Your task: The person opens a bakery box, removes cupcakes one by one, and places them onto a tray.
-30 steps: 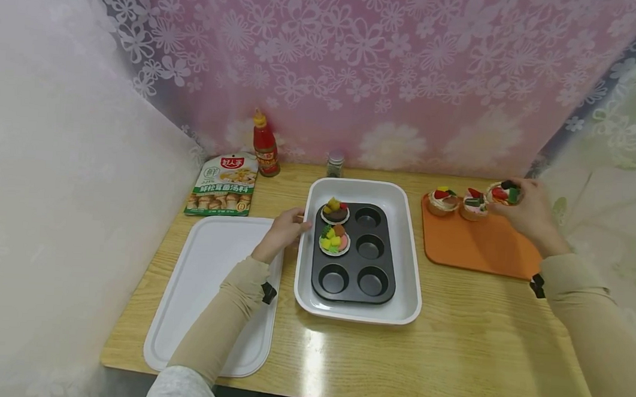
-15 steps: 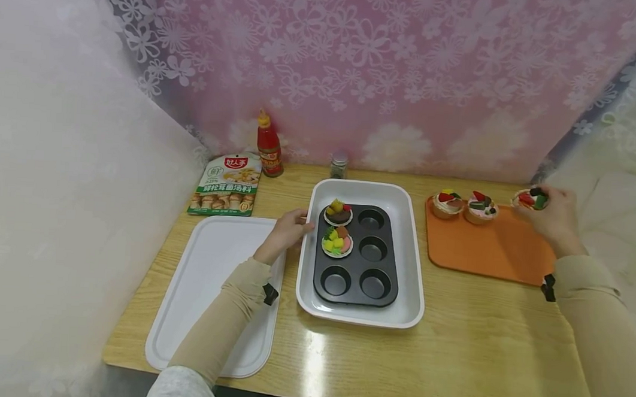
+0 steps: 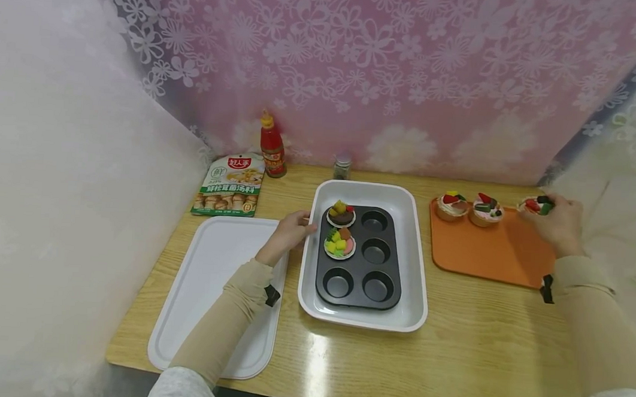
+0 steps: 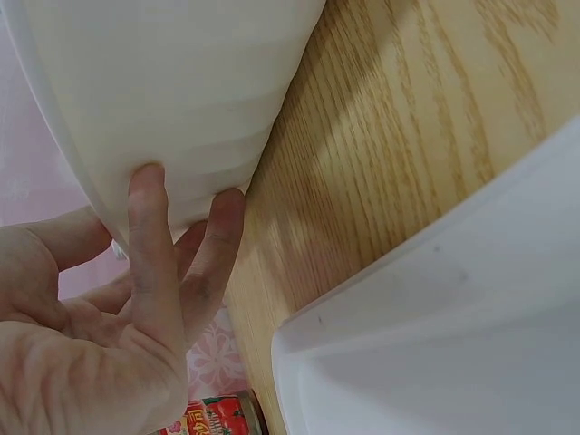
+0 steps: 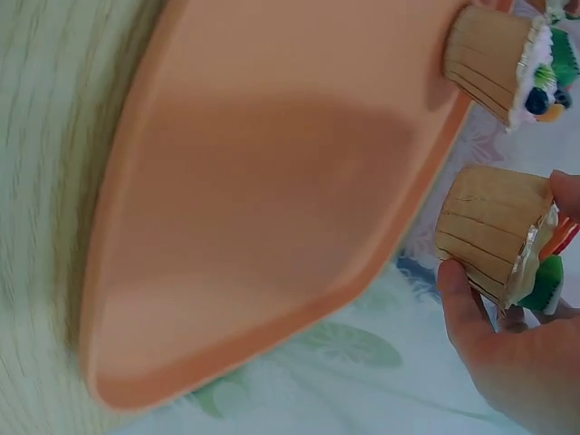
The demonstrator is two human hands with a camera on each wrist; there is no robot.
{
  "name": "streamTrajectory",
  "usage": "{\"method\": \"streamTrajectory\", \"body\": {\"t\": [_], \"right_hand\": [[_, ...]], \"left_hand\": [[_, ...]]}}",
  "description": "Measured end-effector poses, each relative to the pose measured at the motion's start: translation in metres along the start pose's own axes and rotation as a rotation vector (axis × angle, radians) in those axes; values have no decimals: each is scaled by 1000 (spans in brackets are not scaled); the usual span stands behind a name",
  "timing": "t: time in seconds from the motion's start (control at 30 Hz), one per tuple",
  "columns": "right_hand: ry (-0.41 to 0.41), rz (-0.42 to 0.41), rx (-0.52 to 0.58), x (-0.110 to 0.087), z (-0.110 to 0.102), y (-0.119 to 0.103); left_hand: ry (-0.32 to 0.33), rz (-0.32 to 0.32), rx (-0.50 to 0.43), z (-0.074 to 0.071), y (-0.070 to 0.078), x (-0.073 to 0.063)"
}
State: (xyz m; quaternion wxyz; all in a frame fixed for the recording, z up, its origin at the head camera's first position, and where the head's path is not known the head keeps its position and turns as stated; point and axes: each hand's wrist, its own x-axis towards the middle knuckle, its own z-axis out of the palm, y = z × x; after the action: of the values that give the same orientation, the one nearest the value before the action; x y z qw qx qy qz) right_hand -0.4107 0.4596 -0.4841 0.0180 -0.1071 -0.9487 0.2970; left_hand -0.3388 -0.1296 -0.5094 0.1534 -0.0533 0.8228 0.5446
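Note:
My right hand [image 3: 563, 224] pinches a toy cupcake [image 5: 494, 227] by its brown paper cup, thumb near the topping and fingers below, above the far right of the orange tray [image 3: 472, 248]. Two more cupcakes, one with cream [image 3: 451, 206] and one pink-topped [image 3: 486, 211], stand at that tray's back left. My left hand [image 3: 289, 236] grips the left side of the white basin [image 3: 418, 270]; in the left wrist view its fingertips [image 4: 147, 181] press the outer wall and the thumb meets the rim. Inside the basin lies a black muffin pan [image 3: 358, 284] with two topped cupcakes in its left-hand cups.
A pale flat tray [image 3: 223, 259] lies left of the basin, partly under my left forearm. Behind it are a mushroom seasoning pouch [image 3: 229, 185] and a red sauce bottle [image 3: 272, 148]. A small spice jar [image 3: 342, 167] stands behind the basin, near the floral curtain.
My right hand has moved right, carrying the cupcake away from the two standing on the orange tray, and slowed. My left hand has stayed on the basin.

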Motion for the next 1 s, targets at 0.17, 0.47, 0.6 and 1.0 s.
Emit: {"method": "streamTrajectory", "body": {"t": [0.17, 0.47, 0.6, 1.0], "right_hand": [[-26, 15, 21, 3, 8, 10], [-29, 64, 79, 5, 18, 15], [-9, 68, 58, 6, 22, 14], [-17, 87, 75, 12, 29, 16]], "left_hand": [[-2, 8, -7, 1, 0, 0], [4, 20, -4, 2, -1, 0], [9, 22, 0, 1, -2, 1], [16, 20, -8, 0, -4, 2]]}}
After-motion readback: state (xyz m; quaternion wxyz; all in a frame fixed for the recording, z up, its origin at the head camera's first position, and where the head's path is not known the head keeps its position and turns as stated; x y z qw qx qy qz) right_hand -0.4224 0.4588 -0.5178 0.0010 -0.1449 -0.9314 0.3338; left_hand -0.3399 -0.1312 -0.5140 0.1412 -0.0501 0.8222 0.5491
